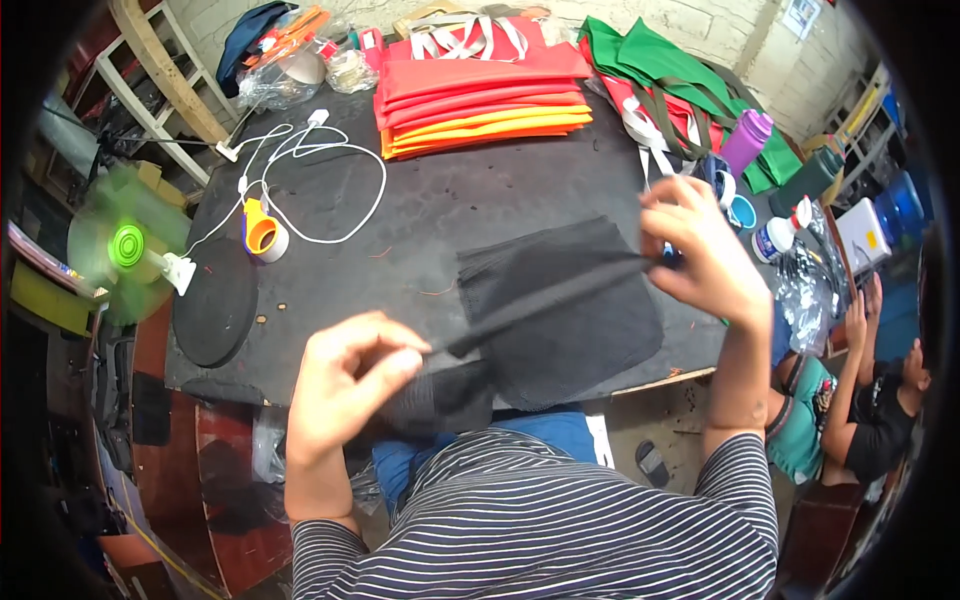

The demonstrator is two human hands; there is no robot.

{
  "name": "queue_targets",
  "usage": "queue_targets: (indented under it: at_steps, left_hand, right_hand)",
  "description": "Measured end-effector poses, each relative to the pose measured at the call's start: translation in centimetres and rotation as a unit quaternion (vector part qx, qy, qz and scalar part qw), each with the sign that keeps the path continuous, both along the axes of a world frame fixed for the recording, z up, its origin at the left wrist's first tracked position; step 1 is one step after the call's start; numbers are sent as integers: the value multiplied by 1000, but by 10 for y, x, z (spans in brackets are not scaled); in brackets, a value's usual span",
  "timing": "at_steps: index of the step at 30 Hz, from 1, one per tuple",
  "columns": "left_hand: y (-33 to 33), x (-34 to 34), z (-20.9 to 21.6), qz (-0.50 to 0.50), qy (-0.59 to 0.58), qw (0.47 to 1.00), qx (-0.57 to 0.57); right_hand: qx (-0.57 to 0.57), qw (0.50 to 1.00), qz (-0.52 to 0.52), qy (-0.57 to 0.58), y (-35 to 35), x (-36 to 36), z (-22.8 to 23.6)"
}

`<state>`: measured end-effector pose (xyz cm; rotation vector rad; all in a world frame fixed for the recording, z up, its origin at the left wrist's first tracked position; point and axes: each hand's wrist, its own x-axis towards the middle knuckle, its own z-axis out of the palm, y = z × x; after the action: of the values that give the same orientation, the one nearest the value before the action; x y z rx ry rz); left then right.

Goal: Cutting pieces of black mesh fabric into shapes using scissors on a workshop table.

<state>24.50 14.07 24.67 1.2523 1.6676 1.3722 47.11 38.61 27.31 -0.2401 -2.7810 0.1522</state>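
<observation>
Clock read from the black cloth stack, 12 pointing away from the wearer.

- Largest: dark surface (335,285), filling the middle of the view.
- Between 11 and 12, far edge: pile of folded red and orange fabric bags (485,105), pale straps on top.
- At 1: loose green fabric (690,75) with dark straps, red cloth showing beneath.
- Just past 9, at the surface's left edge: fan (127,247), blades blurred, green hub.
- At centre, near edge: black cloth stack (590,350), layers fanned out along its upper-left side, near-right corner rounded.
- At 9: flat black disc (215,305).
- At 10: white cable (378,195), coiled in a wide loop.
- Right hand (705,250), at 2: thumb and fingers pinched on the far end of the black strip. It stands between the stack and the blue cup.
- Left hand (350,375), between 8 and 9: thumb and forefinger brought together at the near end, where the strip blurs; exact grip cannot be told.
- Black strip (552,303): drawn out nearly straight between the hands, long axis 8 to 2, far end towards 2. It passes in front of the stack and covers a slanting band of it.
- Just past 2: white bottle (778,238), red cap.
- Between 9 and 10: orange tape dispenser (257,222).
- At 2: blue cup (742,212).
- Smallest, near 9: orange thread (437,293).
</observation>
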Motion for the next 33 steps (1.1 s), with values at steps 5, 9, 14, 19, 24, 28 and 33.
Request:
queue_targets:
  at_steps: [5,9,14,19,24,28,33]
  left_hand:
    - [3,14,12,-76,-27,996,41]
    - [29,6,-26,-3,-89,995,-37]
    - [80,-25,-116,17,-84,994,-63]
    - [121,-41,-192,54,-73,993,-80]
    - [123,-49,-206,80,-88,986,-117]
    - [124,-54,-208,64,-140,982,-111]
    - [123,-51,-205,87,-141,982,-92]
  right_hand:
    - [-109,989,-29,100,-26,74,39]
    - [-199,977,-52,58,14,62,6]
    - [-299,947,-106,-43,89,6,-82]
    - [-108,952,-288,6,131,0,-168]
    - [31,817,-572,-61,142,64,-218]
    - [-82,815,-572,-37,136,87,-231]
    - [-116,815,-562,-83,136,94,-222]
